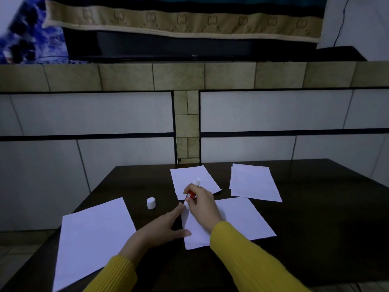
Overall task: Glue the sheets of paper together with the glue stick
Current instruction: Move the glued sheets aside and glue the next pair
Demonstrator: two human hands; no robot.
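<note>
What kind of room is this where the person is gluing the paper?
Most likely a living room at home. A dark low table stands before a tiled shelf unit, and on it sits a television half covered by a patterned cloth.

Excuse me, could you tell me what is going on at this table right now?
A person in yellow sleeves is gluing paper. The right hand holds the uncapped glue stick at the top left corner of the nearest sheet, while the left hand pins that sheet's left edge. The white cap stands on the dark table. Three other sheets lie around.
</note>
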